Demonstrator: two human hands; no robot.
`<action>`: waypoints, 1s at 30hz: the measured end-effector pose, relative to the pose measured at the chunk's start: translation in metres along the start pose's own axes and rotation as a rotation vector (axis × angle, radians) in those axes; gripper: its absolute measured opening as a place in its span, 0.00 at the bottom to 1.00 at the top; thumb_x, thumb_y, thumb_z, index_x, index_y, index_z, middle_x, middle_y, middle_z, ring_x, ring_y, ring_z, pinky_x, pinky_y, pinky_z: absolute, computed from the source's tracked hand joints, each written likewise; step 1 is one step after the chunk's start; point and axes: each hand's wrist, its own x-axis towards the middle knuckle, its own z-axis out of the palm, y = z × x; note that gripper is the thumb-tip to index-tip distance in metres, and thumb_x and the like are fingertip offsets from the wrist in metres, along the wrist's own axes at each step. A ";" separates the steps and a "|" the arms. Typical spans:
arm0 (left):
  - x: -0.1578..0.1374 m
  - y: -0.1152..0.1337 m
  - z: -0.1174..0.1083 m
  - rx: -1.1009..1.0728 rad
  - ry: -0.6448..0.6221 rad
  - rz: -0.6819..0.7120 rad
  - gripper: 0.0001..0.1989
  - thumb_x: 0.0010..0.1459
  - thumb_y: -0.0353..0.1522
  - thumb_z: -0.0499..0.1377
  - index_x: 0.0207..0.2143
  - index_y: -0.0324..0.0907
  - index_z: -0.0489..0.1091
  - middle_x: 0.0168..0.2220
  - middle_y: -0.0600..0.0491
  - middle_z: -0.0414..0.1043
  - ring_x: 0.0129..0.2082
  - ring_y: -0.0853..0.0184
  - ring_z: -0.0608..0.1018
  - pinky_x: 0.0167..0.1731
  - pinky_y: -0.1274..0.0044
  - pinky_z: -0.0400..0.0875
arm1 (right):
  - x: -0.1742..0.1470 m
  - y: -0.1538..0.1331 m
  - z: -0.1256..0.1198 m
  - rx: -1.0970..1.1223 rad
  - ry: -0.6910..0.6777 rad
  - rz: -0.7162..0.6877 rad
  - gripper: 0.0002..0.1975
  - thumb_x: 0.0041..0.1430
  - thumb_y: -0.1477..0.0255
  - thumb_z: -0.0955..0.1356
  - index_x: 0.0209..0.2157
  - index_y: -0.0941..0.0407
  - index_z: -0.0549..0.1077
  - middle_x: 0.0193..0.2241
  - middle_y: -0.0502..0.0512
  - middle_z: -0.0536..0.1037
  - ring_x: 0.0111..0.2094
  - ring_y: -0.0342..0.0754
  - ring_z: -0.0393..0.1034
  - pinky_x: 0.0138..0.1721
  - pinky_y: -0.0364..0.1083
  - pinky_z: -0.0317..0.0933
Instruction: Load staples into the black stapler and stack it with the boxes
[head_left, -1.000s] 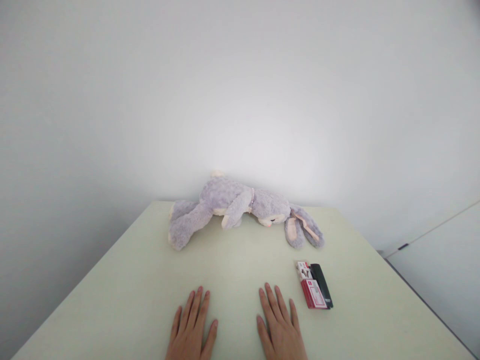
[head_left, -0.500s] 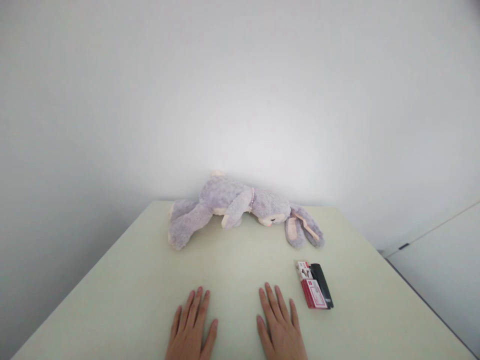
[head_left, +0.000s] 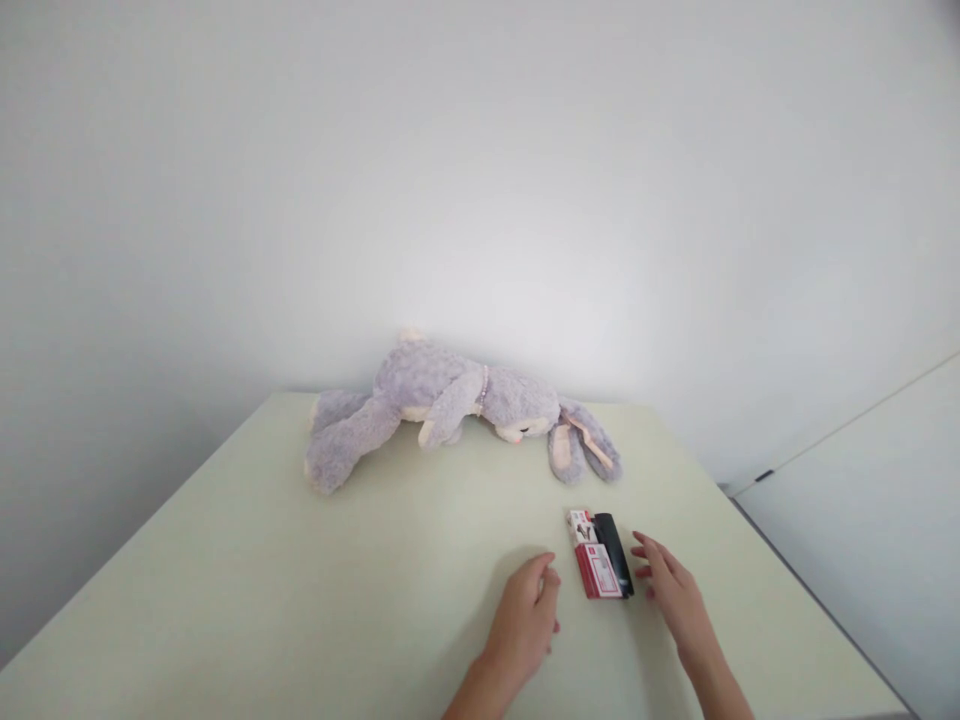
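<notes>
A black stapler lies beside a red-and-white box and a smaller white box with a dark picture on it. They rest together in a tight group on the table. To the left of this group is my left hand, fingers curved and holding nothing, apart from the boxes. On the other side, my right hand hovers close to the stapler with its fingers spread. A small gap shows between that hand and the stapler.
A lilac plush rabbit lies on its side along the back of the pale green table, against the white wall. Its ears point right, towards the boxes. A white cabinet-like surface stands beyond the right edge.
Both hands have lifted from lying flat on the table and moved right, to either side of the stapler and boxes. The view has shifted slightly to the right.
</notes>
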 end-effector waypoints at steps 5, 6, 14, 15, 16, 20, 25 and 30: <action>0.049 0.015 0.009 0.008 -0.072 0.062 0.26 0.67 0.49 0.47 0.46 0.40 0.74 0.37 0.49 0.77 0.23 0.71 0.74 0.23 0.78 0.67 | -0.006 -0.002 0.024 0.122 -0.313 0.037 0.33 0.60 0.42 0.61 0.29 0.56 0.80 0.30 0.58 0.81 0.33 0.53 0.74 0.37 0.48 0.67; 0.050 0.014 0.000 0.009 -0.070 0.064 0.25 0.68 0.49 0.46 0.44 0.40 0.74 0.36 0.50 0.77 0.24 0.70 0.75 0.23 0.78 0.68 | -0.013 -0.008 0.032 0.146 -0.351 0.040 0.33 0.61 0.42 0.60 0.29 0.56 0.80 0.29 0.58 0.81 0.33 0.53 0.73 0.37 0.48 0.66; -0.029 -0.010 -0.125 0.070 0.175 0.032 0.30 0.67 0.53 0.43 0.46 0.41 0.73 0.38 0.48 0.79 0.32 0.63 0.79 0.30 0.74 0.73 | -0.100 -0.104 0.103 0.352 -0.617 -0.042 0.33 0.69 0.47 0.56 0.31 0.55 0.80 0.32 0.57 0.78 0.34 0.50 0.73 0.39 0.46 0.66; -0.043 -0.013 -0.142 0.086 0.213 0.027 0.30 0.67 0.53 0.43 0.46 0.41 0.74 0.38 0.48 0.79 0.33 0.62 0.79 0.31 0.73 0.73 | -0.113 -0.118 0.110 0.372 -0.646 -0.058 0.33 0.70 0.47 0.56 0.30 0.54 0.80 0.32 0.56 0.78 0.34 0.50 0.73 0.38 0.46 0.66; -0.056 -0.015 -0.157 0.102 0.247 0.023 0.30 0.67 0.53 0.44 0.45 0.41 0.74 0.38 0.48 0.79 0.34 0.61 0.79 0.32 0.73 0.73 | -0.125 -0.131 0.116 0.389 -0.670 -0.073 0.32 0.70 0.47 0.56 0.30 0.54 0.80 0.31 0.56 0.78 0.33 0.50 0.73 0.37 0.46 0.67; -0.091 -0.021 -0.197 0.170 0.343 0.006 0.29 0.67 0.52 0.45 0.42 0.42 0.75 0.36 0.50 0.79 0.35 0.61 0.79 0.37 0.72 0.73 | -0.160 -0.166 0.131 0.439 -0.701 -0.104 0.24 0.66 0.49 0.63 0.36 0.53 0.80 0.33 0.54 0.78 0.33 0.50 0.73 0.35 0.45 0.67; -0.099 -0.015 -0.186 0.248 0.477 -0.041 0.24 0.68 0.50 0.45 0.48 0.43 0.70 0.41 0.49 0.77 0.41 0.59 0.79 0.44 0.69 0.72 | -0.167 -0.172 0.144 0.455 -0.616 -0.011 0.18 0.61 0.53 0.68 0.35 0.54 0.76 0.28 0.51 0.76 0.27 0.48 0.69 0.29 0.44 0.62; -0.099 -0.015 -0.153 0.579 0.654 -0.040 0.24 0.62 0.43 0.55 0.57 0.43 0.60 0.53 0.43 0.69 0.53 0.54 0.75 0.52 0.64 0.69 | -0.151 -0.146 0.135 0.420 -0.572 0.034 0.17 0.60 0.54 0.68 0.33 0.54 0.73 0.25 0.48 0.73 0.26 0.47 0.67 0.28 0.44 0.60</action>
